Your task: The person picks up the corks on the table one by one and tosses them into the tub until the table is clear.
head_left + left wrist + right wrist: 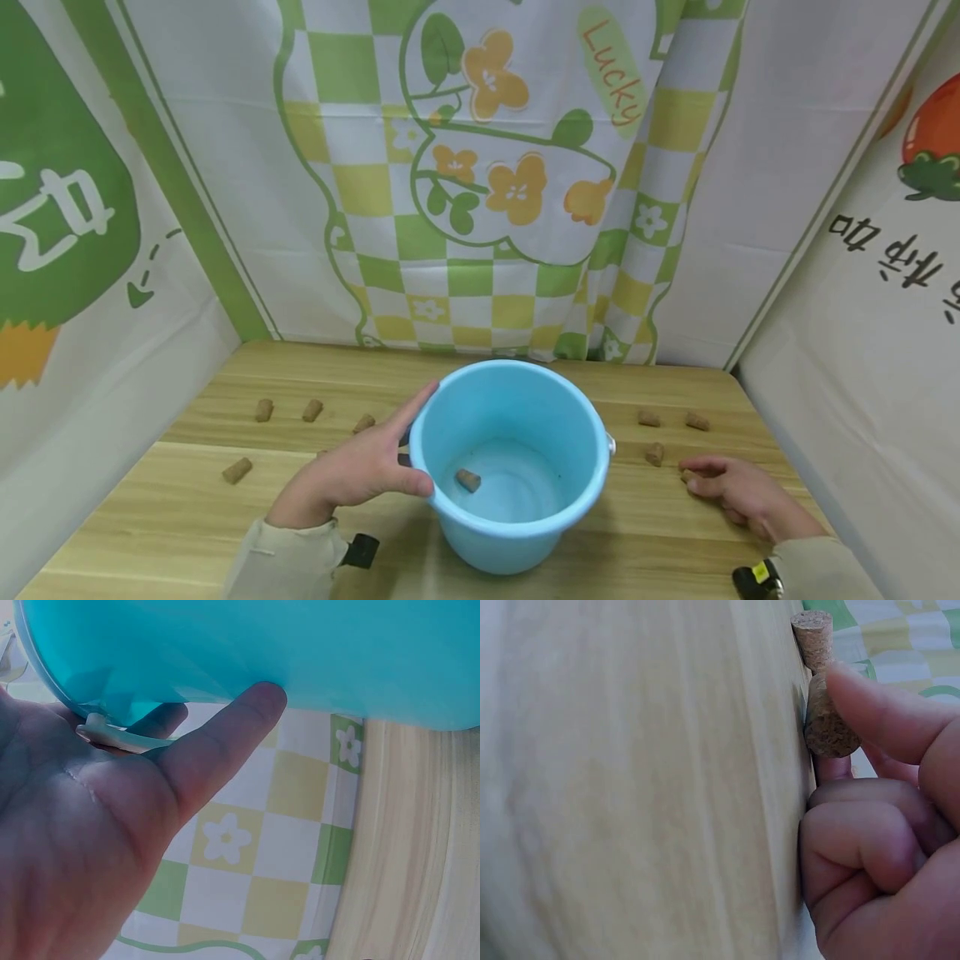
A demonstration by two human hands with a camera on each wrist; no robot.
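Note:
A light blue bucket (504, 535) stands on the wooden table, with one cork (468, 480) on its floor. My left hand (360, 468) spreads against the bucket's left side, its thumb at the rim; the left wrist view has a straight finger on the outer wall. To the right of the bucket, my right hand (738, 492) pinches another cork (829, 720) close at the tabletop, with its other fingers curled under. Just beyond it in the right wrist view is a further cork (815, 636). The held cork is mostly hidden by fingers in the head view.
Several corks lie left of the bucket, one cork (237, 471) nearest the front, another cork (364, 423) by the left hand. Three corks are on the right, including a cork (648, 418) at the back. Printed curtains (480, 279) enclose the table (195, 533).

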